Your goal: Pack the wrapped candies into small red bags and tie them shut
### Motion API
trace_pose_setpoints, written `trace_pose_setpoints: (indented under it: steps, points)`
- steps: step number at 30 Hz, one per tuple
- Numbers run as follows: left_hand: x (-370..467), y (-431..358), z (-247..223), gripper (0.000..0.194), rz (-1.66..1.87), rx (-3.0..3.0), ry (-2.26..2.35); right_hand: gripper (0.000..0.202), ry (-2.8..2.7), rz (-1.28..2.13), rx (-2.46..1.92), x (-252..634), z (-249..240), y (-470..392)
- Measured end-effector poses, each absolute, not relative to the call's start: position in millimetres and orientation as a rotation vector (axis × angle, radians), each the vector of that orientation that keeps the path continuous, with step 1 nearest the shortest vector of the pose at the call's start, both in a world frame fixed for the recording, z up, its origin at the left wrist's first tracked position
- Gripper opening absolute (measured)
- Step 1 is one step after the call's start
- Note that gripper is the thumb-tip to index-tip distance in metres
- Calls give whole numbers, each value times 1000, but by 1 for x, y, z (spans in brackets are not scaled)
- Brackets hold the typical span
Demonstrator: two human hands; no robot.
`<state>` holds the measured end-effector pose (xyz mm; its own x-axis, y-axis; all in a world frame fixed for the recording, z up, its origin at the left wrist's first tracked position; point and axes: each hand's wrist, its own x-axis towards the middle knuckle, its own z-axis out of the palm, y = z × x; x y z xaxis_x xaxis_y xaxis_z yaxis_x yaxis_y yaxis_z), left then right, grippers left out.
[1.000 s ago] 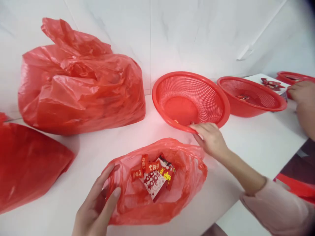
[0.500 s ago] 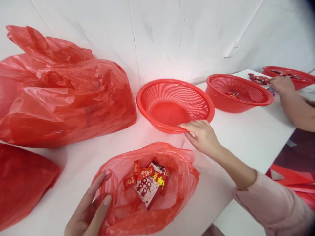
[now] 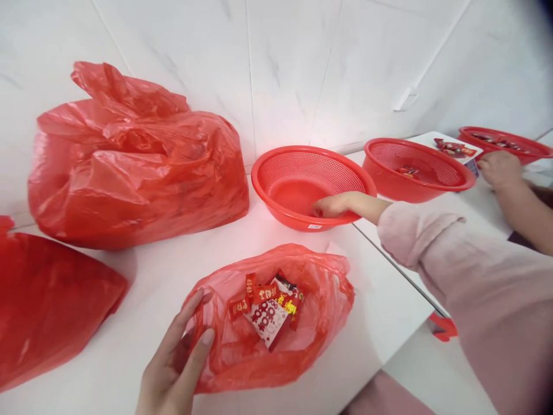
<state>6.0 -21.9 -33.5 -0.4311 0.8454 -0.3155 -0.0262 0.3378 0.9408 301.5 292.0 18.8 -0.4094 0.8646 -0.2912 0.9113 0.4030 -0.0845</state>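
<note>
My left hand (image 3: 179,357) holds the near-left rim of an open red plastic bag (image 3: 317,346), thumb inside the mouth edge and fingers along the outside. Down in the bag lie several small wrapped snack packets (image 3: 268,323), some red with gold print, one white with dark red print. My right hand (image 3: 332,206) reaches over the near rim into a red plastic basket (image 3: 280,158). Its fingers are curled together low inside, and what they hold, if anything, is hidden. Otherwise I see only the red basket floor.
A big knotted red bag (image 3: 147,184) stands against the wall at left, with another red bag (image 3: 56,305) nearer me. To the right are a second basket (image 3: 417,187) with a few packets, more packets (image 3: 453,148), a far basket (image 3: 505,141) and another person's hand (image 3: 501,168).
My right hand has let go of the basket's near rim and moved inside it. My left hand still holds the bag. The view has shifted, so things at left appear further right.
</note>
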Motion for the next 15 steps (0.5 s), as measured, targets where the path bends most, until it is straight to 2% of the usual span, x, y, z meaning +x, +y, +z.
trace_pose_setpoints:
  steps: [2,9,15]
  points:
    - [7,-23,-31,70,1224,750,1706,11,2397,-463,1496,300,20,294]
    - [13,-21,-21,70,1210,769,1758,31,2550,-681,1344,277,33,292]
    - [16,-20,-17,71,1241,776,1724,13,2874,-682,1433,267,17,271]
